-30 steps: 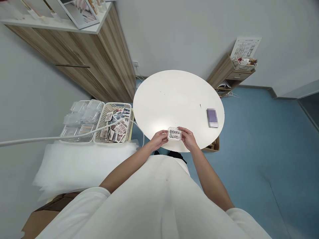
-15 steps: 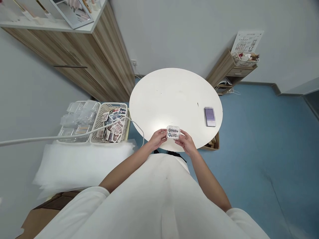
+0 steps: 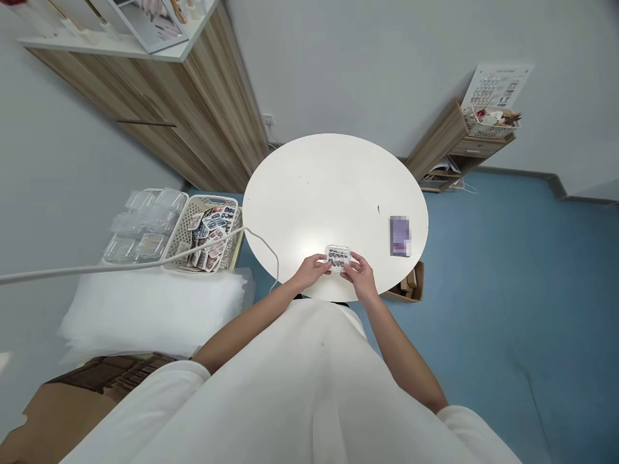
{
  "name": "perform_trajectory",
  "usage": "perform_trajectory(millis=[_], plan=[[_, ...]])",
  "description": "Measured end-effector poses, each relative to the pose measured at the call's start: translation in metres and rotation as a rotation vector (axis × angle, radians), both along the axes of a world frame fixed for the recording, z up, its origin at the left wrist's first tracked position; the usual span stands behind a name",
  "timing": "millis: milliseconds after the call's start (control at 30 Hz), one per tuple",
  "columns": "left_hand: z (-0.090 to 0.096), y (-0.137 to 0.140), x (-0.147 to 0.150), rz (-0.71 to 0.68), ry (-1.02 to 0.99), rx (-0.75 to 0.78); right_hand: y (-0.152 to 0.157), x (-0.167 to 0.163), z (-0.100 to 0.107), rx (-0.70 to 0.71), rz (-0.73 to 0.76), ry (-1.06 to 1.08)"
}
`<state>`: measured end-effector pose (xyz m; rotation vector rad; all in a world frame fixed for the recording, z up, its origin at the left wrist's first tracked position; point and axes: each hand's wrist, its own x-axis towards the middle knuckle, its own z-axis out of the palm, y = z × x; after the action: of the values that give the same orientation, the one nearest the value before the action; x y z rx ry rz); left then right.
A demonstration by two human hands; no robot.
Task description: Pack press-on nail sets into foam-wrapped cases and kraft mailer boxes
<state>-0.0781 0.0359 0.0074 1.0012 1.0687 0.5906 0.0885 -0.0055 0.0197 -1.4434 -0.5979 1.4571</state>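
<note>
Head view: looking down at rd. white tabletop [image 3: 333, 193], both hands at near side.
Clear box [image 3: 338, 258]: btwn the hands, over tabletop's near part, rows of small dark shiny pcs inside; can't tell if it touches the surface.
L hand [image 3: 309, 272]: thumb + fingers pinching box's left edge.
R hand [image 3: 362, 278]: same grip, pinching right edge, thumb at near corner.
Tabletop, right: purple item [image 3: 400, 235], pixelated.
Left of tabletop: white basket [image 3: 184, 222] w/ printed cards [image 3: 209, 258]; clear tubs [image 3: 140, 222] just beside, farther left; white sheets [image 3: 155, 316] nearer.
Cable [image 3: 120, 266]: white, crosses in front of basket.
Far left: wood cabinet [image 3: 169, 109].
Far right: small cupboard [image 3: 438, 145].
Floor, near right: cardboard box [image 3: 420, 283], partly under tabletop.
</note>
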Motion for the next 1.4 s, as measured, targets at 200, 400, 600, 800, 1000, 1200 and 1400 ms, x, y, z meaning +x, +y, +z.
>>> perform_trajectory(millis=[200, 400, 600, 800, 1000, 1200, 1400], plan=[[-0.014, 0.001, 0.011, 0.057, 0.096, 0.074, 0.007, 0.007, -0.014, 0.038, 0.053, -0.077], [-0.023, -0.009, 0.008, 0.227, 0.078, 0.062, 0.013, 0.000, -0.026, 0.123, 0.176, -0.233], [-0.026, -0.008, -0.010, 0.405, 0.122, 0.049, 0.034, -0.032, -0.032, 0.079, 0.196, -0.217], [-0.031, 0.007, -0.045, 0.516, 0.153, 0.041, 0.063, -0.084, -0.037, 0.060, 0.234, -0.236], [-0.041, 0.032, -0.101, 0.618, 0.214, 0.012, 0.092, -0.145, -0.046, 0.084, 0.343, -0.327], [-0.051, 0.071, -0.150, 0.594, 0.343, -0.029, 0.129, -0.197, -0.063, 0.006, 0.364, -0.358], [-0.065, 0.103, -0.174, 0.550, 0.376, -0.017, 0.159, -0.220, -0.080, 0.007, 0.385, -0.385]])
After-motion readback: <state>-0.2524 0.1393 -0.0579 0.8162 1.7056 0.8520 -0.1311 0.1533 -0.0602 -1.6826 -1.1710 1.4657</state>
